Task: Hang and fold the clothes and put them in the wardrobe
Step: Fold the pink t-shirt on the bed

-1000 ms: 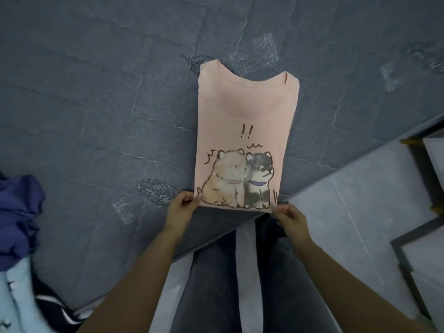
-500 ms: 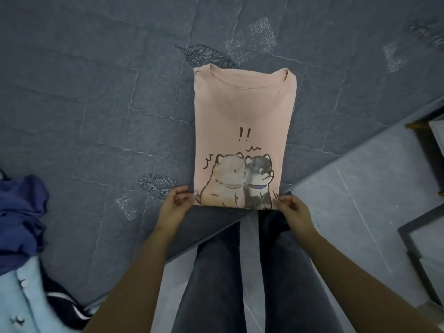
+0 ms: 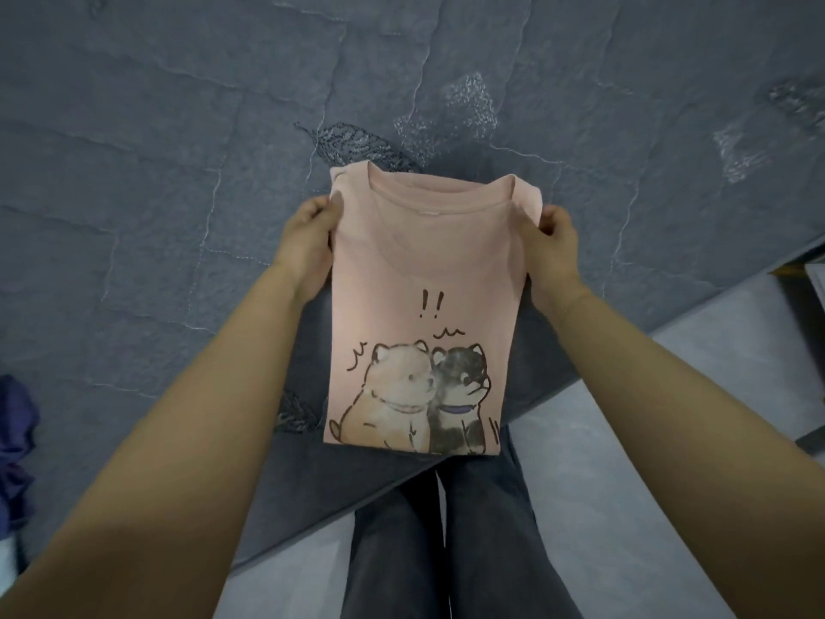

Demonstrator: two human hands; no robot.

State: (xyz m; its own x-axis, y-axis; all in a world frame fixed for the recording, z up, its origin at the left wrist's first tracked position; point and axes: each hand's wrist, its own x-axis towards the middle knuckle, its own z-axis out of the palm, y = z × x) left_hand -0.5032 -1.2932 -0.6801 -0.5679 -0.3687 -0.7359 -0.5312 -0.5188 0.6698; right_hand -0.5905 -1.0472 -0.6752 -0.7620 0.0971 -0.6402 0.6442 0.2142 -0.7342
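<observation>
Left hand (image 3: 308, 243) and right hand (image 3: 556, 243) each grip a shoulder edge of the folded pink shirt (image 3: 424, 306), near the collar, over the bed (image 3: 178, 172) edge; uneven lifting could let the folds slip open.

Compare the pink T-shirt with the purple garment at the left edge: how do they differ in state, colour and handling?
The pink T-shirt is folded into a neat rectangle; the purple garment lies crumpled. The T-shirt shows a cartoon print; the purple garment looks plain. The left hand and right hand grip the T-shirt's sides; nothing touches the purple garment. Both are over the grey bed cover.
</observation>
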